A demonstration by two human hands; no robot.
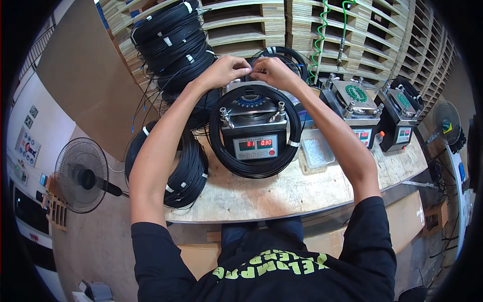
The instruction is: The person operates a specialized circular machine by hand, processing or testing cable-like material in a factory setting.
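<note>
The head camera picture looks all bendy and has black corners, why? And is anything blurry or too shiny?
Head view: a fisheye lens curves straight lines, so the wooden pallets and the table edge bow toward the rim, and the corners go black. Lighting is even with soft shadows. Both hands, left hand and right hand, look sharp. The machine display glows red but stays readable; no strong glare.

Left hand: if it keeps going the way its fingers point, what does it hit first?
The left hand points toward the person's right, fingertips pinched at the top of the machine. The first thing in that line is the right hand, almost touching it already. Depth between them is unclear from this single view.
</note>
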